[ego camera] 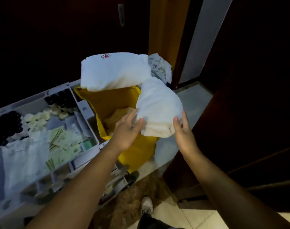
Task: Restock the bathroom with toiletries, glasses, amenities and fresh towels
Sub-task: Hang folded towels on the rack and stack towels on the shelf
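A folded white towel (159,106) lies on the right rim of the yellow laundry bag (107,103) on the housekeeping cart. My left hand (128,129) touches its left edge with straight fingers. My right hand (184,131) is against its right edge, fingers extended. A larger folded white towel with a red emblem (114,70) rests across the bag's far rim. The grey cart tray (81,106) to the left holds dark small bottles (61,98), round soaps (40,118) and pale green amenity packets (59,142).
Crumpled printed linen (160,66) sits behind the towels. A dark wooden door (250,96) stands at right, a door frame (167,30) behind the cart. My shoe (147,205) is on the patterned carpet below, beside pale floor tiles (203,219).
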`<state>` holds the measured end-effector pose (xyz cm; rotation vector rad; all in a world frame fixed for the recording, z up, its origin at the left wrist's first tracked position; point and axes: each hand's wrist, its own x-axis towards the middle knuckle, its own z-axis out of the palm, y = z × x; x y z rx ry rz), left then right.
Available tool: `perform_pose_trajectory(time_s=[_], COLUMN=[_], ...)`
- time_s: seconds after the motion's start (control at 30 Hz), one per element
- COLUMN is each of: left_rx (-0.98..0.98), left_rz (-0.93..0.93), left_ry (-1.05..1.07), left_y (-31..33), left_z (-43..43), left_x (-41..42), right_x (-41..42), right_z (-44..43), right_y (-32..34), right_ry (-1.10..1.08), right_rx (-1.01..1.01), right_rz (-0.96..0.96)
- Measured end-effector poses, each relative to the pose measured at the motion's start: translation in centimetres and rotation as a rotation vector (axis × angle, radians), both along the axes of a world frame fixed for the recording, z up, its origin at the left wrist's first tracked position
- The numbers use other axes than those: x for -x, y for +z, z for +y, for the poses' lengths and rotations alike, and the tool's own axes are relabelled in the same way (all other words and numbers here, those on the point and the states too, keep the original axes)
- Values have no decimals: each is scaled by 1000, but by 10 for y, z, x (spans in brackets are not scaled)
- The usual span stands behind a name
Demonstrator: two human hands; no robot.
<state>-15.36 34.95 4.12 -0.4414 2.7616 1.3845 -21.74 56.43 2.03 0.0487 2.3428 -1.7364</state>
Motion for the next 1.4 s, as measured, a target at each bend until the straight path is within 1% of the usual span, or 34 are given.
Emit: perform_pose_trajectory(time_s=[0.07,0.17,0.2,0.27,0.37,0.43,0.5,0.57,0.67,0.77,0.9,1.0,1.13,1.2,1.33,1.4], left_rx=[-129,-469,-508,-516,-493,-490,-535,-573,-616,-650,-740,-722,-630,-582,-604,-591], left_rz=[-38,-88,-97,-114,-173,-210,-243,-261,-293,-248,-297,-266,-171,-139,-164,-166], left_ry=[4,3,17,58,78,83,101,128,140,109,64,27,-72,-128,-257,-304], left_y=[-4,-7,-8,-3,0,-2,-7,-11,-17,-19,-22,-23,-14,-9,-5,-1], left_z=[-8,-11,-12,-12,-16,-19,-23,-26,-29,-32,-39,-46,-53,-59,-69,-68], left_x=[23,49,60,73,98,112,125,134,141,144,144,145,141,137,127,122], right_x=[20,40,46,54,68,79,88,94,96,95,89,84,75,68,51,42], right_z=[-8,-20,-22,-22,-23,-24,-24,-24,-26,-24,-22,-22,-21,-20,-20,-22], right_y=[-6,-12,-14,-18,-18,-20,-20,-21,-19,-16,-8,1,19,28,43,47], right_ry=[-45,-163,-196,-230,-269,-296,-305,-305,-306,-290,-278,-279,-170,-127,-97,-97], right_rx=[49,173,208,261,338,428,533,565,524,444,374,319,246,260,328,322], right_rz=[-51,-155,-206,-274,-317,-371,-436,-463,-472,-427,-351,-275,-242,-233,-282,-292])
